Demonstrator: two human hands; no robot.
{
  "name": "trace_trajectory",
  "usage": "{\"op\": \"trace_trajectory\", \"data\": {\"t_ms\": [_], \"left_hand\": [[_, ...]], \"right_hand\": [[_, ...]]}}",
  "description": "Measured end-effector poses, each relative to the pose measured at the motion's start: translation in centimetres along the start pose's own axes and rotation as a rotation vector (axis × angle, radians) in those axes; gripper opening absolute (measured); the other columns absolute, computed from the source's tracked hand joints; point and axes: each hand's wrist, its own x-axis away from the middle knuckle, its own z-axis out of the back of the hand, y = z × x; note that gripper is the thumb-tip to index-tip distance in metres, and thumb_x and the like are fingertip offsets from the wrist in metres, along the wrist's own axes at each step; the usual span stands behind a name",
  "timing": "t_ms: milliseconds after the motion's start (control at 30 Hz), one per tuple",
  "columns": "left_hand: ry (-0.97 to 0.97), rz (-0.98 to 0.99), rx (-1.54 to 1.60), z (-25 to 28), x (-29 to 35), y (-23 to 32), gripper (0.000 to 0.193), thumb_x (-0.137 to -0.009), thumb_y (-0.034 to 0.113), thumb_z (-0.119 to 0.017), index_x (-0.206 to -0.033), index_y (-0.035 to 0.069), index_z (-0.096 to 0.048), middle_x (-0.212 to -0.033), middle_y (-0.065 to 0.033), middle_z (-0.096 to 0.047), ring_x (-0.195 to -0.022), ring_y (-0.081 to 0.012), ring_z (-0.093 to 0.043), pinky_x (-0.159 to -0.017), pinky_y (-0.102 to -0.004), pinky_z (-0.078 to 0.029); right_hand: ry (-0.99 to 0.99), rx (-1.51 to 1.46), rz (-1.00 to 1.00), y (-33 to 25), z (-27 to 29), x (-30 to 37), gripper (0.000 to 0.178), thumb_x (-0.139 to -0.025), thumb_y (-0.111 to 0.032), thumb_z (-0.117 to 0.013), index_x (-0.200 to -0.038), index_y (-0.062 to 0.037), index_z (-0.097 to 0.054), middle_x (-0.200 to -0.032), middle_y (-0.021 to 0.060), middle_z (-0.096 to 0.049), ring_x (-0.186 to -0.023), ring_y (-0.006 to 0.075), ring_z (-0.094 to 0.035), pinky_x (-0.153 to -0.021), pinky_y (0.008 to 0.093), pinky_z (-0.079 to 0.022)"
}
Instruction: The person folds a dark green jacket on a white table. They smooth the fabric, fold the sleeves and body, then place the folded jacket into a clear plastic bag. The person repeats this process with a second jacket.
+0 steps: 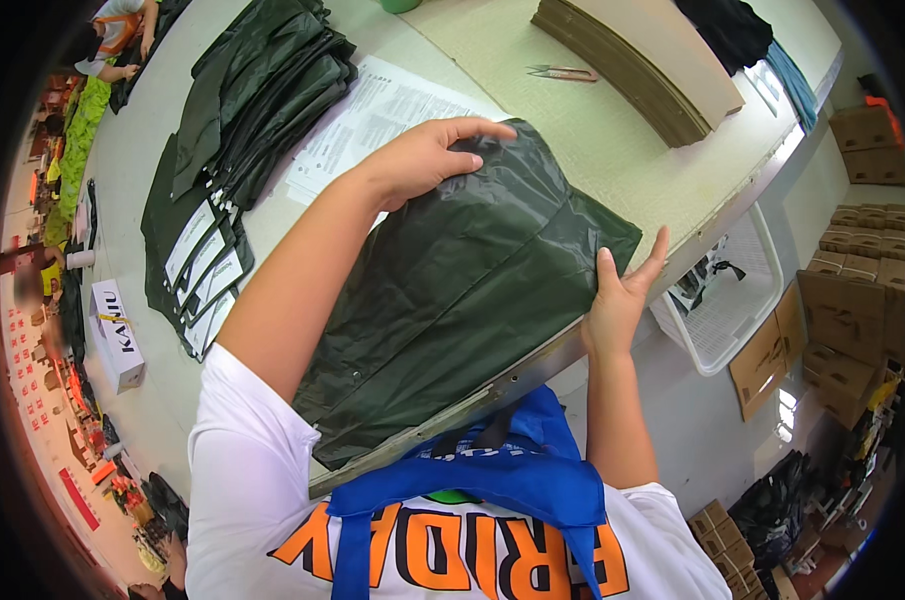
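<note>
A dark green folded garment of thin shiny fabric lies flat on the pale table, near its front edge. My left hand rests palm down on the garment's far corner, fingers spread. My right hand presses against the garment's near right edge at the table rim, fingers straight and apart. Neither hand grips anything.
A stack of dark green folded garments lies at the left, with tagged ones in a row below. Printed paper sheets, scissors and stacked cardboard sheets lie behind. A white basket and cardboard boxes stand at right.
</note>
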Motion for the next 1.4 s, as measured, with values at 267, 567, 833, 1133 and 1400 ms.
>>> {"op": "trace_trajectory", "data": {"t_ms": [267,567,833,1133,1400], "left_hand": [[-0.081,-0.12,-0.226,0.0,7.9,6.1,0.063,-0.067,0.0,-0.061,-0.129,0.0,-0.053,-0.125,-0.0061,-0.056,-0.116,-0.0154,-0.052,-0.105,-0.0283,-0.035],[0.095,-0.266,-0.075,-2.1,9.2,4.2,0.054,-0.072,-0.013,-0.066,-0.124,0.0,-0.056,-0.117,-0.0057,-0.063,-0.104,-0.0144,-0.059,-0.094,-0.0291,-0.046],[0.099,-0.274,-0.031,-1.9,8.2,3.9,0.033,-0.075,-0.012,-0.065,-0.106,0.0,-0.066,-0.102,-0.0018,-0.068,-0.093,-0.0101,-0.061,-0.087,-0.0265,-0.048],[0.109,-0.308,-0.056,-1.6,8.0,3.6,0.035,-0.076,-0.011,-0.064,-0.108,0.001,-0.066,-0.102,-0.002,-0.068,-0.094,-0.0095,-0.061,-0.086,-0.0256,-0.047],[0.205,-0.271,-0.124,-2.3,7.5,5.0,0.044,-0.084,0.002,-0.064,-0.127,0.001,-0.052,-0.108,-0.004,-0.063,-0.099,-0.0106,-0.058,-0.09,-0.0253,-0.045]], "right_hand": [[-0.266,-0.032,-0.231,-6.3,-1.6,3.4,0.091,-0.077,0.003,-0.066,-0.151,-0.0103,-0.016,-0.143,0.0145,-0.037,-0.129,0.0259,-0.042,-0.104,0.0377,-0.038],[-0.195,0.01,0.098,-5.7,-0.5,5.1,0.044,-0.078,0.012,-0.064,-0.12,0.0025,-0.056,-0.118,0.0082,-0.06,-0.108,0.0159,-0.056,-0.096,0.0295,-0.041],[-0.227,0.109,0.24,-4.6,1.5,4.8,0.032,-0.082,0.003,-0.064,-0.114,0.0037,-0.057,-0.115,0.0104,-0.059,-0.105,0.0167,-0.056,-0.092,0.0288,-0.043],[-0.282,0.195,0.364,-5.5,0.7,5.1,0.031,-0.085,-0.004,-0.067,-0.114,0.0011,-0.06,-0.104,0.0064,-0.063,-0.095,0.0135,-0.059,-0.087,0.0256,-0.044],[-0.054,-0.09,0.246,-5.4,-0.5,4.2,0.062,-0.091,0.005,-0.043,-0.147,-0.0066,-0.019,-0.139,0.0087,-0.04,-0.123,0.0167,-0.043,-0.106,0.0308,-0.031]]}}
